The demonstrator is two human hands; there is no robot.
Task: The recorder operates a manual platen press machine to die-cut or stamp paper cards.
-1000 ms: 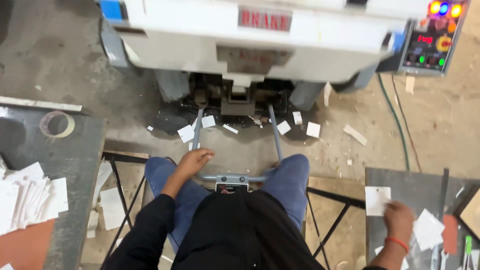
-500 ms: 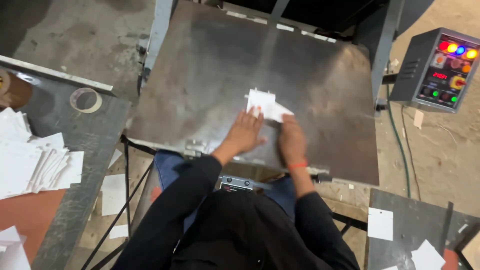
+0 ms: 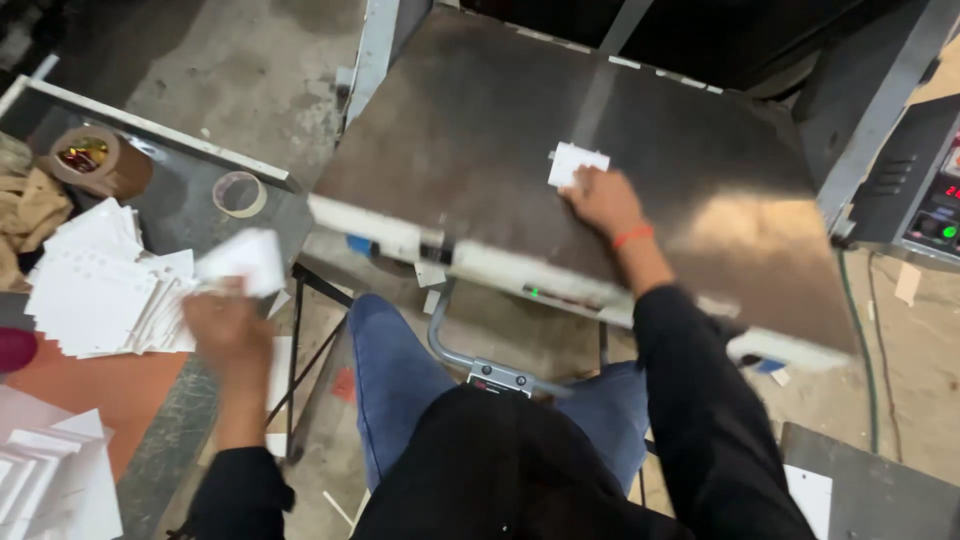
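Press plate [image 3: 480,130], centre frame: dull brushed metal, faint sheen. Card stack [image 3: 100,290], left: matt white paper. Tape roll [image 3: 100,160], upper left: glossy brown. Floor [image 3: 250,70]: rough concrete.

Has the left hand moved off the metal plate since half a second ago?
Yes. The left hand has left the metal plate and swung out to the white card pile on the side table, holding a white card.

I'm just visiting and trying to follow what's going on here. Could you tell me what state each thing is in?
Left hand: holding a white card over the side table, blurred.
Right hand: flat on a small white card.
Metal plate: bare except for that card.
Card pile: loose, spread out.
Tape roll: lying flat.
Control box: lights on.
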